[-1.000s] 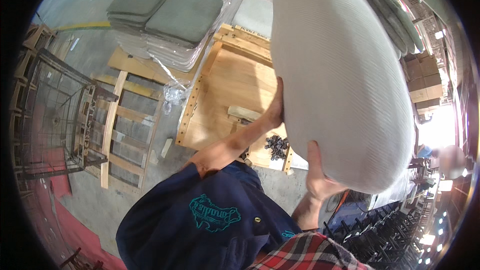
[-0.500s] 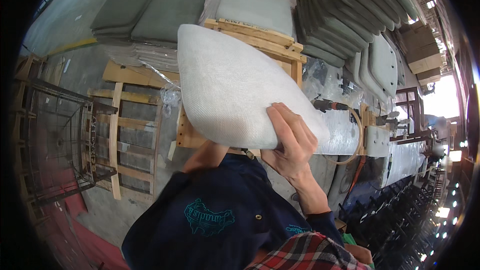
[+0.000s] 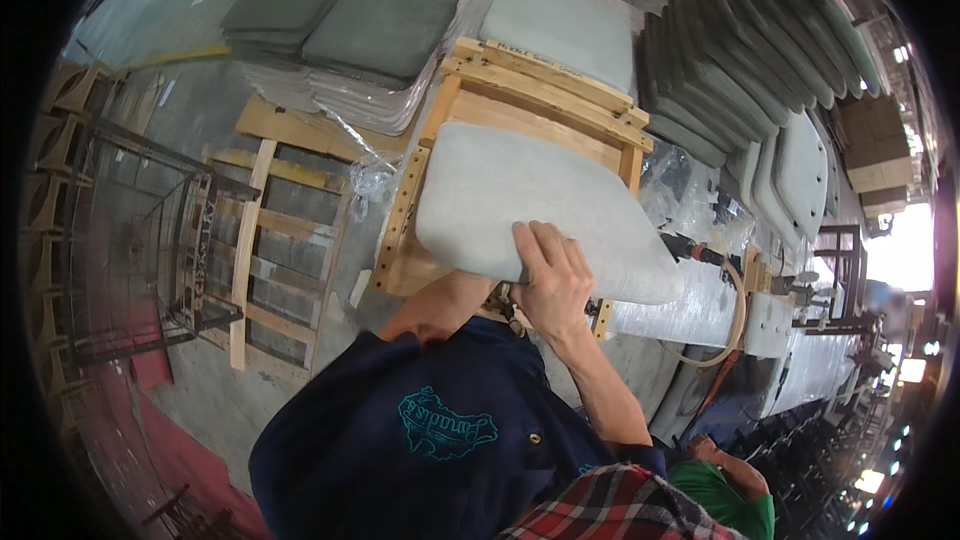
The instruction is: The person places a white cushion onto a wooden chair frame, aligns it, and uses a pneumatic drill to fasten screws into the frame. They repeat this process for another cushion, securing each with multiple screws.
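I hold a pale grey, fabric-covered seat panel with rounded corners over a wooden frame jig. My right hand is closed on its near edge, fingers lying over the top face. My left hand reaches under the panel's near left part; the wrist shows, but the fingers are hidden beneath it. A metal clamp or fitting on the jig's near side sits between my hands. To the panel's right, an air tool with a tan hose lies partly covered by it.
Stacks of dark grey panels and lighter panels stand beyond the jig. More panels lean at the far right. Wooden pallets and a metal rack are on the left. A person in green is at lower right.
The seat panel has come down and tilted flatter toward the jig, uncovering more of the jig's far part. My right hand stays on the near edge. The view has shifted left.
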A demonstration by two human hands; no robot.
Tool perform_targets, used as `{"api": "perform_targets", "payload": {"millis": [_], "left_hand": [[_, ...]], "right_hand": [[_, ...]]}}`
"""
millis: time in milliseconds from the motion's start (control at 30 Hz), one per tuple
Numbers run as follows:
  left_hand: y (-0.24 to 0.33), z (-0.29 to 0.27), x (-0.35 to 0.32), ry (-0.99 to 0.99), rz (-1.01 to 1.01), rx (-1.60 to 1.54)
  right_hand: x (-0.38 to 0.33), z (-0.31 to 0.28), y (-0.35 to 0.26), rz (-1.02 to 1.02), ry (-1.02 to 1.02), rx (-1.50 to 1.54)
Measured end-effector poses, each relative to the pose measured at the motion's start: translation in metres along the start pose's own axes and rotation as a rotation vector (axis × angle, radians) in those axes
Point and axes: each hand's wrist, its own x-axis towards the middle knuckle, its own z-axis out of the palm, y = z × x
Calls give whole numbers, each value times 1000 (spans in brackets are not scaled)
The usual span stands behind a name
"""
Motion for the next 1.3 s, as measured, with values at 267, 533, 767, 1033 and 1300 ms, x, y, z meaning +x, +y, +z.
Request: {"api": "perform_targets", "payload": {"millis": [267,533,767,1033,1300], "left_hand": [[-29,21,41,-42,-69,-383],[24,-37,-44,73,200,630],[63,-76,-66,569,397,647],[120,-47,-17,399,552,462],[123,-16,0,602,680,617]], "right_hand": [[23,90,27,-58,47,-115],[-10,146,83,-92,-68,-1],[-93,109,143,580,434,-43],[-103,120,225,1260,581,647],[-82,118,234,1341,782,615]]}}
